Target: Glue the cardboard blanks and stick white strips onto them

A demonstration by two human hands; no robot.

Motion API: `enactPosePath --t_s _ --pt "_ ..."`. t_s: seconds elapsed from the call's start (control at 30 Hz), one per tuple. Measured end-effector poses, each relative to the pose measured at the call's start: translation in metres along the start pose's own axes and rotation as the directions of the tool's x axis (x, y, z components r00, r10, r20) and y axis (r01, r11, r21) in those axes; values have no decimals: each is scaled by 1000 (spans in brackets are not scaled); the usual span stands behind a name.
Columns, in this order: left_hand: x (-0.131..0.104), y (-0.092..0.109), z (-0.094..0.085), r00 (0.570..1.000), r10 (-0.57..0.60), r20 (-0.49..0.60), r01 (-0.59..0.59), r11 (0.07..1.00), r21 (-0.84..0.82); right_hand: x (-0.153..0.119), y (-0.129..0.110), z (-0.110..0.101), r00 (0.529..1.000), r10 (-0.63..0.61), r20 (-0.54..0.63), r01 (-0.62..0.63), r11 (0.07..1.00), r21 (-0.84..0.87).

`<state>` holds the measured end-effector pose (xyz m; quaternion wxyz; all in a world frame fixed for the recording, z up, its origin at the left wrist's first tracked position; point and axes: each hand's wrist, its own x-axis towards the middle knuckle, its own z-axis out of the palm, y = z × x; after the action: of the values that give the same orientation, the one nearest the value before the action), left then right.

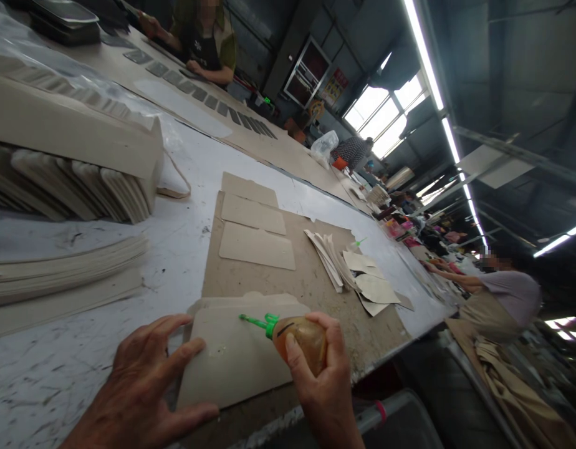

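Note:
My right hand (323,368) is wrapped round a glue bottle (300,343) of amber liquid with a green nozzle. The bottle is tilted, its nozzle pointing left over a beige flat panel (241,358). A small wet-looking spot shows on that panel. With fingers spread, my left hand (148,374) rests at the panel's left edge, thumb and fingertips touching it. Beyond lie several similar beige panels (257,245) in an overlapping column on a brown board (288,284).
Thin cut strips (326,259) and pale curved pieces (374,288) lie right of the panels. Stacked pieces (73,178) and long strips (68,274) stand at left. A person (208,47) works across the table; another person (503,299) is at right. A grey bin (400,421) sits below the table edge.

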<state>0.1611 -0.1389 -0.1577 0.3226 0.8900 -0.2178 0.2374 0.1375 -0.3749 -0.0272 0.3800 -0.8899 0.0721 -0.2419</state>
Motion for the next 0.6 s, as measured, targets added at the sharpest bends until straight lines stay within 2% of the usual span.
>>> enactPosePath --t_s 0.07,0.2,0.37,0.6 --pt "0 1 0 1000 -5 -6 5 1000 -1 2 6 -6 1000 -13 -9 12 1000 -18" --pt "4 1 0 999 15 -33 -15 1000 13 8 22 -20 998 -49 47 53 996 -76" --pt "2 -6 5 999 26 -33 -26 1000 5 9 32 -29 998 -50 -40 44 991 -126" --pt "-10 -24 19 999 17 -29 -15 998 60 16 42 -41 995 -56 -82 39 979 -198"
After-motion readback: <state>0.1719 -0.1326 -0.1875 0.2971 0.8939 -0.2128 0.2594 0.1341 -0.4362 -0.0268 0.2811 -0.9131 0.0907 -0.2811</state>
